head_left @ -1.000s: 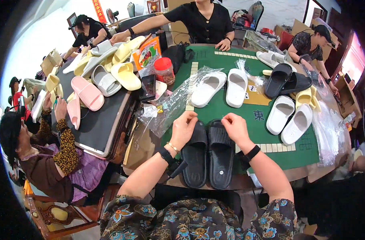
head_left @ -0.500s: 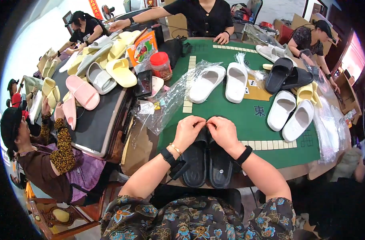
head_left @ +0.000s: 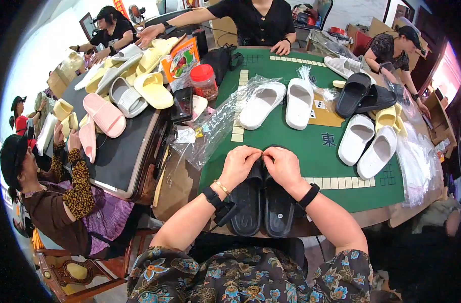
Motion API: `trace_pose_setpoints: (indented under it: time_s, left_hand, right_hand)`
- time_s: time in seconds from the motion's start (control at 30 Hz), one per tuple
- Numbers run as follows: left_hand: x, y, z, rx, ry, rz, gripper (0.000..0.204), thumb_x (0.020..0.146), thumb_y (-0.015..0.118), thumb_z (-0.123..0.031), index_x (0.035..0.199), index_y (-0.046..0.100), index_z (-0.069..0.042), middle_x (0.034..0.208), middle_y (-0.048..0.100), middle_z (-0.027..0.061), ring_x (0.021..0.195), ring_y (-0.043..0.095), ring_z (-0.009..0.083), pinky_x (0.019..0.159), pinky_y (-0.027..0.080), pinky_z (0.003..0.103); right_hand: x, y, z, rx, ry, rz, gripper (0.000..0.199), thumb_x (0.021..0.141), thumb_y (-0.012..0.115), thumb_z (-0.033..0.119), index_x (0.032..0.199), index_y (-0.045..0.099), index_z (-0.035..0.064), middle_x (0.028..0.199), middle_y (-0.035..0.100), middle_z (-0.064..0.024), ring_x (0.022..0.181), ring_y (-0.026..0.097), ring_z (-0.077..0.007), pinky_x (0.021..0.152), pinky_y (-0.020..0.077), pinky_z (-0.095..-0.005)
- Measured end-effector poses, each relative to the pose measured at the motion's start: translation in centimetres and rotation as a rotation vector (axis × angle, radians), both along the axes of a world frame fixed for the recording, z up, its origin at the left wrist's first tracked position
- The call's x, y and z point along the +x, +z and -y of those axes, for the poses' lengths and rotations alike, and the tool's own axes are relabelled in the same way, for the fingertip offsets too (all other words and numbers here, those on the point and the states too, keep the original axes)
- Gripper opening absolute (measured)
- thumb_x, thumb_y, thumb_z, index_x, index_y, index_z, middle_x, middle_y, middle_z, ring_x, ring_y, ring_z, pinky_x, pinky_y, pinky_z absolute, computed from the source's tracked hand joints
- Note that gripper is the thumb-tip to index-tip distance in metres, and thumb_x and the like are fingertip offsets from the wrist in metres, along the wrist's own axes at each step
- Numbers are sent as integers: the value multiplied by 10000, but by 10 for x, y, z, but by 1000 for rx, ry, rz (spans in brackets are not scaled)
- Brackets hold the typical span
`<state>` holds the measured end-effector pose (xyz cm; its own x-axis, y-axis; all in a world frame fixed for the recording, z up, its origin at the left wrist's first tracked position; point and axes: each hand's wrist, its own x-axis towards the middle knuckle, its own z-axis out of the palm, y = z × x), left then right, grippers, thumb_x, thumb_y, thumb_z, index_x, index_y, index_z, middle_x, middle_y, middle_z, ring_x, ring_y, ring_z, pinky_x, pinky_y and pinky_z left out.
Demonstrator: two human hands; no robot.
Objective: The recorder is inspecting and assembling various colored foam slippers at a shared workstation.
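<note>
Though hands (head_left: 239,165) (head_left: 283,167) were apart | now touching over black slippers (head_left: 246,207) | fingers (head_left: 251,152) pinched (contents unclear)

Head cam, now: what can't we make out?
Head view: anything the left hand and right hand may be pinching; too small, and the hands cover it.
Head view: much of the straps and front ends of the near black slippers; hidden by those hands.
Head view: the head of the person across the table; cut off by the upper edge.
Head view: the exact contents of the red-lidded jar; too small.
</note>
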<state>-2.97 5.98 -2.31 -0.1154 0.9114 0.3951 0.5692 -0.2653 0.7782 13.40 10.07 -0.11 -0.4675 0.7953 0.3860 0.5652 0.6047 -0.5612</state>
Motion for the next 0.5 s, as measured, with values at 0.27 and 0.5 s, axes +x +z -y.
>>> trace_pose_setpoints:
  time_s: [0.27,0.5]
  left_hand:
    - [2,2,3,-66,66,176,152,838,702,-109,954,723,-14,881,715,101,795,670,173,722,520,292]
    - [2,5,4,-82,57,176,158,829,707,-98,959,722,-10,879,721,93,780,663,151,727,521,282]
  right_hand:
    - [1,0,0,-24,-7,-33,112,839,623,173,830,670,72,790,648,-112,794,639,-314,703,513,-431]
    - [0,-1,0,-15,6,-43,93,829,636,164,823,667,76,779,642,-104,788,638,-312,699,513,-432]
